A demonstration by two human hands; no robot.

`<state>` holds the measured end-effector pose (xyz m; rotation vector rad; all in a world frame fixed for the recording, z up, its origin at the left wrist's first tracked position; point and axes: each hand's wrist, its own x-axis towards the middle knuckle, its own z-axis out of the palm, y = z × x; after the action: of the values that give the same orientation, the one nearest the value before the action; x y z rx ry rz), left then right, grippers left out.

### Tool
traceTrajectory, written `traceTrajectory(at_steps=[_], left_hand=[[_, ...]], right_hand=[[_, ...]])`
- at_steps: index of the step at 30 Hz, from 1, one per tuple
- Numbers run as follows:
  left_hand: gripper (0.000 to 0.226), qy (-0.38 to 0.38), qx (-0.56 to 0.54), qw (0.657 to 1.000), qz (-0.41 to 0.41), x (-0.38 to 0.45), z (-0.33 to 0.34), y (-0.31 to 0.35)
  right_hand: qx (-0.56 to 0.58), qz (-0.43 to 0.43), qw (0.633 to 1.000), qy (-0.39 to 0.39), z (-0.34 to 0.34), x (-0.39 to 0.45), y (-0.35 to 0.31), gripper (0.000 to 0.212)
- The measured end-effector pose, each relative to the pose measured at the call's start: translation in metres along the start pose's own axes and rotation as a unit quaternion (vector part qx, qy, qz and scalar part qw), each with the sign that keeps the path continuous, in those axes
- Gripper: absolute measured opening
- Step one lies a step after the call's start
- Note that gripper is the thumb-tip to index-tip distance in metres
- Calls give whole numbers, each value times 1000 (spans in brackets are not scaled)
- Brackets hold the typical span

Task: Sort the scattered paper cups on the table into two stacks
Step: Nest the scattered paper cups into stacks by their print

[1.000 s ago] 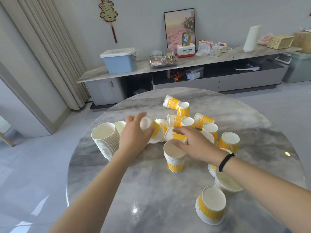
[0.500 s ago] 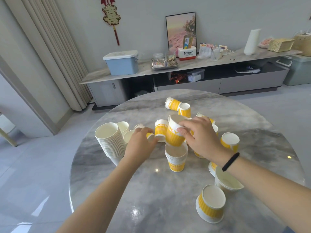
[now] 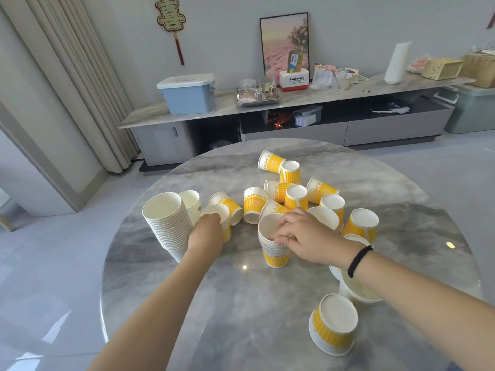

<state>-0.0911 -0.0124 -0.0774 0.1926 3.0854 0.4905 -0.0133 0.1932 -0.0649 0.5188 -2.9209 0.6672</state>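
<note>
Two bare forearms are shown, with no sleeves seen up to the frame edge. A thin black band (image 3: 358,261), resembling an elastic hair tie, is worn around the right wrist. No rings or other adornments are seen on the left hand (image 3: 206,234) or right hand (image 3: 308,238).

Marble table (image 3: 241,303), scattered cups (image 3: 318,190)
</note>
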Motion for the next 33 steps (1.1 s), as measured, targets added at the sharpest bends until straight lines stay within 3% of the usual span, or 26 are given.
traceTrajectory(at_steps=[5, 8, 10, 14, 19, 23, 26, 29, 31, 33], left_hand=[[19, 72, -109, 991, 42, -17, -33, 15], [19, 149, -185, 964, 119, -36, -58, 40], [15, 147, -227, 948, 166, -49, -65, 56], [17, 57, -199, 953, 222, -57, -47, 67], [23, -42, -100, 972, 209, -55, -23, 66], [23, -102, -114, 966, 207, -50, -18, 63], [20, -71, -220, 961, 152, -39, -21, 63], [21, 2, -256, 963, 88, -20, -21, 59], [24, 29, -226, 972, 62, -4, -16, 52], [29, 36, -182, 982, 21, 14, -8, 44]], right_hand=[[49, 26, 992, 116, -8, 2, 0, 19], [74, 77, 977, 184, -21, 3, 0, 17], [128, 120, 963, 207, -31, 2, 1, 20], [200, 202, 943, 177, -40, -5, 5, 25], [193, 232, 946, 119, -35, -9, 16, 25], [88, 219, 967, 98, -30, -4, 27, 22], [-90, 221, 971, 9, -31, -1, 36, 39], [-144, 220, 964, -42, -32, 0, 41, 55], [-171, 217, 960, -39, -27, 1, 46, 48], [-180, 210, 961, -32, -23, 3, 48, 23]])
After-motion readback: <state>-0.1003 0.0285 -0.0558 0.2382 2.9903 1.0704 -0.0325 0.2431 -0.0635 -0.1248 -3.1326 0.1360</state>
